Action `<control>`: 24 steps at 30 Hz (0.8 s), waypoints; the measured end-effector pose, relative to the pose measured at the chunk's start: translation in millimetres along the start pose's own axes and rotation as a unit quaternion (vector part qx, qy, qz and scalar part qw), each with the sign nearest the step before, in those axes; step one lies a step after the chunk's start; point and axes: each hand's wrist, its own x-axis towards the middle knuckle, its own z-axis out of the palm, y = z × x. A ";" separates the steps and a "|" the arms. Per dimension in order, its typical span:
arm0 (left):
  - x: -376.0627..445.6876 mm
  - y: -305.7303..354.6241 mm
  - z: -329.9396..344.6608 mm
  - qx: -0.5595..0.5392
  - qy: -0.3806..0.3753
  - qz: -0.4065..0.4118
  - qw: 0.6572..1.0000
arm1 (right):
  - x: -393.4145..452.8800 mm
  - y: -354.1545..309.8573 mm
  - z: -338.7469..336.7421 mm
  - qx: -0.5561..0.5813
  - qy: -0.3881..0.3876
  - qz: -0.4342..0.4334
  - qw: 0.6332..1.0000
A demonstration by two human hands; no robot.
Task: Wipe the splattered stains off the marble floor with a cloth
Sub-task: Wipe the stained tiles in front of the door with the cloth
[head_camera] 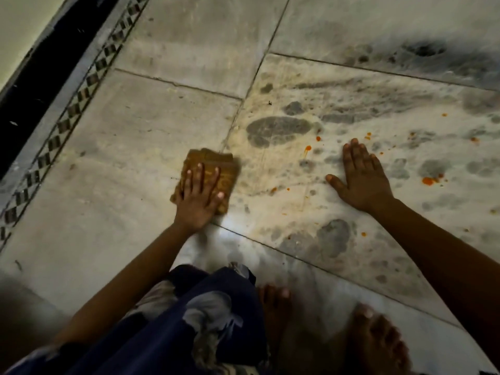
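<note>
Your left hand point(198, 197) is flat on the cloth point(207, 177), fingers spread, pressing it onto the marble floor point(113, 147) just left of centre frame. Not pinching it, just palm down. The cloth is a folded brownish-yellow pad, roughly square, its edges blurred; it sits on the seam between two slabs. Your right hand point(362, 180) is bare, palm flat on the floor right of centre, fingers close together, thumb out. Orange stains point(428, 181) dot the slab around and right of that hand, well apart from the cloth. Your bare feet point(376, 339) are at lower right.
</note>
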 end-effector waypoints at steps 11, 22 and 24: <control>-64.0 70.2 32.1 0.076 -0.005 0.199 0.977 | -1.6 -1.7 2.8 0.016 0.020 -0.001 1.000; 49.8 61.0 -21.9 0.027 -0.092 0.022 0.995 | -2.2 3.3 -10.9 -0.009 -0.010 -0.021 1.000; 40.9 77.3 -16.5 0.054 -0.089 0.052 0.993 | -3.4 2.3 -10.9 -0.007 -0.013 -0.018 1.000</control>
